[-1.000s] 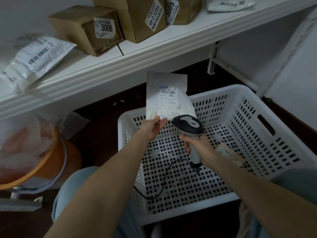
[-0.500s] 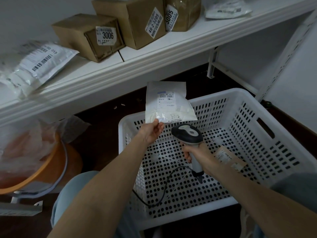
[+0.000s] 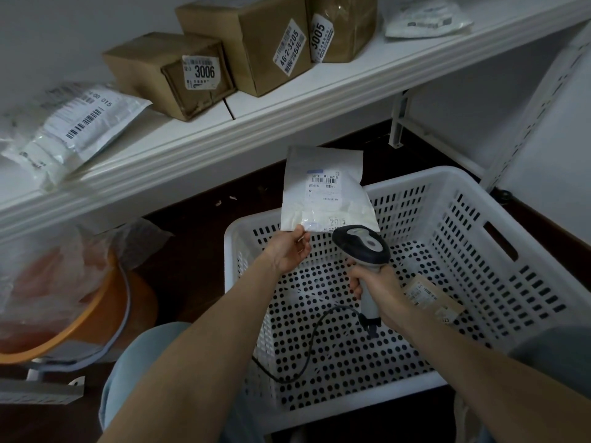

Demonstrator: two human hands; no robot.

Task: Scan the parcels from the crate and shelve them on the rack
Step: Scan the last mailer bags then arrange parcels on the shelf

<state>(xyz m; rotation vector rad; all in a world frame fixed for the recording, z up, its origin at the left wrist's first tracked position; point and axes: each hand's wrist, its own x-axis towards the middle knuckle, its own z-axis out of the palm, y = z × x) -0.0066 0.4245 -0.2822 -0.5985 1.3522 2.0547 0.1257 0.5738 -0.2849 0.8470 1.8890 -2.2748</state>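
Sitting at the far left on the dark floor, an orange basin [image 3: 96, 318] is draped with crumpled clear plastic [image 3: 48, 276]. Above it runs the white rack shelf [image 3: 287, 103], which slopes up across the view. At its left end a barcoded poly mailer [image 3: 80, 129] lies flat. Next along stands a small cardboard box [image 3: 166, 75] labelled 3006, touching a taller box [image 3: 256, 39] labelled 46-2-3205. A third box [image 3: 345, 24], marked 3005, presses against that one, and a pale bagged parcel [image 3: 425, 20] lies apart further right.

Below the shelf, the left hand [image 3: 289, 251] pinches the lower left corner of a flat white mailer [image 3: 323, 193] between thumb and fingers. It holds the mailer upright in the air over the crate's far rim, label side towards the camera. Just right of that hand, the dark head of a barcode scanner [image 3: 361, 244] overlaps the mailer's lower right corner and points at it. The right hand [image 3: 377, 289] wraps its fingers firmly round the scanner's pale handle, and a black cable [image 3: 307, 346] loops down from the handle's base across the crate floor.

The white perforated crate [image 3: 479, 219] sits on the floor under both hands. One small brown parcel [image 3: 431, 295] with a white label lies flat on the crate floor, partly hidden by the right wrist.
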